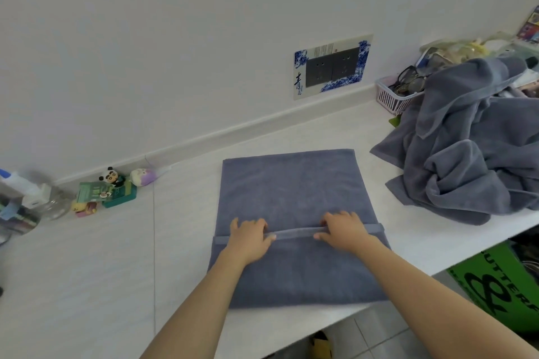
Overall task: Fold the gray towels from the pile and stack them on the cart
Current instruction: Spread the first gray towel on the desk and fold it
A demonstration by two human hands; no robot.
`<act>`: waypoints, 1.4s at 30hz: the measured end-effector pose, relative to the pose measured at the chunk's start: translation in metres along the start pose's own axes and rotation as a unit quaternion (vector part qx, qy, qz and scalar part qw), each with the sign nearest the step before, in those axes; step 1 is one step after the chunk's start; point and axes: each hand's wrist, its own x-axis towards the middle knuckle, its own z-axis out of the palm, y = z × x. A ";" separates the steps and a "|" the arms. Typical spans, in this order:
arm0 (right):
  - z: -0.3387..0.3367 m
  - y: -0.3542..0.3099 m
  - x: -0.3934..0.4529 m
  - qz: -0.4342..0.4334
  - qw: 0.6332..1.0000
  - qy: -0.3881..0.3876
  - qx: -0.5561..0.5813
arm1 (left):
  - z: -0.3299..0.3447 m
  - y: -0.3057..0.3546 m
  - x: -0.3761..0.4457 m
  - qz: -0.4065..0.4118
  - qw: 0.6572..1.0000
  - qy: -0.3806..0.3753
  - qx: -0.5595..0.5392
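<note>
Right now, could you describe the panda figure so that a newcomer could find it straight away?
Follow the white counter left along the wall, past the spread gray towel. A small cluster of trinkets sits there. The panda figure stands on a green box, the only black-and-white piece, beside a purple-and-white plush.

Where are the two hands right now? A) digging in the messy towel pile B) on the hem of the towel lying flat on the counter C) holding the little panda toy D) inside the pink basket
B: the left hand and the right hand both rest on the folded-over hem of the flat towel on the counter, away from the towel pile.
</note>
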 end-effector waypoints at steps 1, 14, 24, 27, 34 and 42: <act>0.004 0.003 0.002 -0.005 1.000 -0.017 -0.010 | 0.006 -0.004 0.002 0.006 1.000 -0.014 0.013; 0.015 0.034 0.051 -0.080 0.993 0.090 0.010 | 0.010 -0.013 0.047 0.029 0.994 0.101 0.023; 0.023 0.040 0.059 -0.096 0.978 0.177 0.063 | 0.013 -0.013 0.052 -0.008 0.989 0.137 -0.056; 0.024 0.038 0.061 -0.089 0.977 0.189 0.044 | 0.015 -0.007 0.055 -0.023 0.989 0.144 -0.033; 0.036 0.033 0.057 -0.050 0.970 0.239 -0.003 | 0.018 0.001 0.056 -0.061 0.988 0.137 0.024; 0.066 -0.005 0.009 -0.111 0.970 0.213 0.048 | 0.071 0.032 0.014 0.055 0.993 0.103 0.031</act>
